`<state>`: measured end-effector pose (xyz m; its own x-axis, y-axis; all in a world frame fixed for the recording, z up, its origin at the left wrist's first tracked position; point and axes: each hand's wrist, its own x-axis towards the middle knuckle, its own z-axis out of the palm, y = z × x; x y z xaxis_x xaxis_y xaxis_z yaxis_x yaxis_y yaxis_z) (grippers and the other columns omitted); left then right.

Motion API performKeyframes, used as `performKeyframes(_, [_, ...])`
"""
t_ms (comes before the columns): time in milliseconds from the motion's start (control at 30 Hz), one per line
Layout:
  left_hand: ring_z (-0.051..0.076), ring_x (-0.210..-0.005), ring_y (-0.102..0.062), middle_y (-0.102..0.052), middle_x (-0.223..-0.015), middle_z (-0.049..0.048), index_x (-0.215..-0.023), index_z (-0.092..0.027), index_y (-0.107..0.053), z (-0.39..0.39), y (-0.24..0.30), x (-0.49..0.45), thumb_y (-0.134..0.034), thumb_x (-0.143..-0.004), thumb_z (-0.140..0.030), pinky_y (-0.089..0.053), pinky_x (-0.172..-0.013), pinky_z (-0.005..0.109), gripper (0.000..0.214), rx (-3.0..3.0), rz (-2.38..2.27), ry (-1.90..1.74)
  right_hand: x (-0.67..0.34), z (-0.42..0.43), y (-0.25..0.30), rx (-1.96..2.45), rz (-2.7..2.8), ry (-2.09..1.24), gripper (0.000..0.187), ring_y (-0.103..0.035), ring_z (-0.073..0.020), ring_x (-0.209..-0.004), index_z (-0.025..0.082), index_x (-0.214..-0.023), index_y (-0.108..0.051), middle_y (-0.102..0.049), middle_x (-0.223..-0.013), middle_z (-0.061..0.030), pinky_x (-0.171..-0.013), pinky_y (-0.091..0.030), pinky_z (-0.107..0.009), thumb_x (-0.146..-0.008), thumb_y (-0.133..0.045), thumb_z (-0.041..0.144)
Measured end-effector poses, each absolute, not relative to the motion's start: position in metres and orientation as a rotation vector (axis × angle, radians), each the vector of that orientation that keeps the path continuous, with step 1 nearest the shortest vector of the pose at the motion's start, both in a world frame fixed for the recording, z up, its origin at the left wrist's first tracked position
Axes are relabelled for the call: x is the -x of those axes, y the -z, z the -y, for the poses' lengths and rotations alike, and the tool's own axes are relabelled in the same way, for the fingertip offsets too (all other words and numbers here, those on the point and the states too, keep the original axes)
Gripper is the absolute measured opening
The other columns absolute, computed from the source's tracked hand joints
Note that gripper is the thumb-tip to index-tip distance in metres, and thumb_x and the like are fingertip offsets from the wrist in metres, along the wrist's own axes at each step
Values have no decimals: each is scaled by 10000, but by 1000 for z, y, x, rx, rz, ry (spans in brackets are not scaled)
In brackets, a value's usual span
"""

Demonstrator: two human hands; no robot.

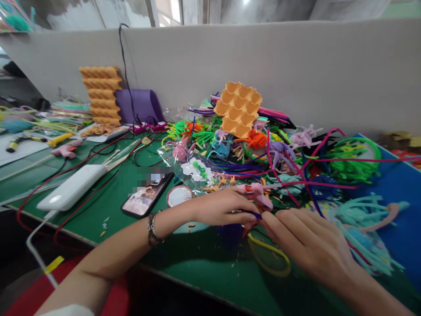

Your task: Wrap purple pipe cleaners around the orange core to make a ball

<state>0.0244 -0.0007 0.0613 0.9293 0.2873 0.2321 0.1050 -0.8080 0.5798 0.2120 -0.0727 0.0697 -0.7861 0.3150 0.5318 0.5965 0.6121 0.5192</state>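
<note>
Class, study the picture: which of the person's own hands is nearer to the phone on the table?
Left. The left hand is to the right of the phone, not touching it; the right hand is farther right, beyond the left hand.

Pale daylight shows at the windows (171,12) beyond my hands, while the green tabletop (197,265) stays dim, shadowed beneath my left hand (226,207). Glare streaks the clear plastic bag (167,154) past it. My right hand (307,232) looks slightly soft; pixelation masks the phone's (144,199) top; my forearms stretch edgeward.
</note>
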Motion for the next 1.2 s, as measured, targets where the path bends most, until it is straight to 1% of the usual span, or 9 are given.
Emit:
performKeyframes(100, [164, -860, -596, -682, -820, 20, -795, -175, -604, 4, -60, -24, -447, -901, -212, -321, -987, 302, 193, -2566, -374, -451, -214, 71, -70, 747, 2445, 991, 186, -558, -126, -549, 131, -847, -572, -628, -612, -21, -553, -375, -271, -873, -397, 73])
performKeyframes(233, [141, -791, -603, -686, -768, 20, -779, -160, -602, 1, -59, -24, -432, -905, -180, -319, -999, 281, 212, -2487, -263, -400, -215, 71, -72, 766, 2472, 942, 228, -567, -129, -568, 152, -836, -557, -637, -636, -22, -567, -372, -266, -894, -346, 89])
performKeyframes(433, [137, -751, -594, -692, -762, 23, -796, -163, -636, -9, -59, -25, -395, -901, -142, -446, -779, 232, 264, -2238, -187, -232, -213, 74, -78, 683, 2519, 992, 315, -569, -132, -584, 146, -885, -552, -647, -650, -24, -587, -375, -269, -906, -251, 55])
performKeyframes(600, [133, -743, -580, -691, -773, 20, -781, -171, -653, -10, -57, -25, -402, -899, -158, -441, -755, 222, 278, -2217, -121, -248, -210, 73, -79, 618, 2536, 1002, 306, -552, -131, -571, 151, -887, -556, -654, -654, -18, -582, -379, -272, -888, -272, 36])
performKeyframes(667, [131, -738, -582, -691, -769, 18, -770, -172, -642, -9, -57, -26, -401, -897, -145, -436, -767, 224, 275, -2250, -130, -259, -208, 74, -79, 628, 2529, 1006, 322, -555, -131, -576, 156, -866, -564, -655, -647, -16, -583, -377, -273, -892, -267, 35])
performKeyframes(900, [138, -770, -604, -680, -782, 39, -754, -141, -593, -6, -60, -27, -419, -893, -122, -369, -923, 260, 223, -2472, -152, -401, -202, 73, -74, 720, 2504, 966, 416, -568, -132, -522, 151, -765, -597, -643, -600, -27, -542, -393, -265, -900, -220, 38])
performKeyframes(1000, [139, -781, -617, -685, -751, 17, -723, -161, -588, -2, -62, -27, -441, -894, -138, -295, -995, 288, 227, -2549, -184, -354, -206, 70, -74, 806, 2545, 673, 410, -591, -137, -532, 166, -743, -600, -636, -609, -29, -493, -411, -240, -915, -236, 92])
performKeyframes(1133, [164, -841, -610, -688, -790, 32, -720, -153, -606, 6, -63, -28, -474, -886, -171, -333, -908, 285, 212, -2685, -265, -337, -212, 65, -83, 1123, 2575, -235, 290, -610, -105, -581, 200, -722, -590, -644, -656, 21, -512, -457, -173, -907, -368, 167])
performKeyframes(1200, [168, -842, -605, -686, -796, 34, -716, -153, -610, 9, -64, -28, -475, -885, -175, -344, -871, 283, 217, -2702, -306, -339, -213, 64, -88, 1185, 2540, -497, 252, -610, -98, -584, 208, -714, -586, -651, -661, 43, -514, -463, -159, -893, -410, 181])
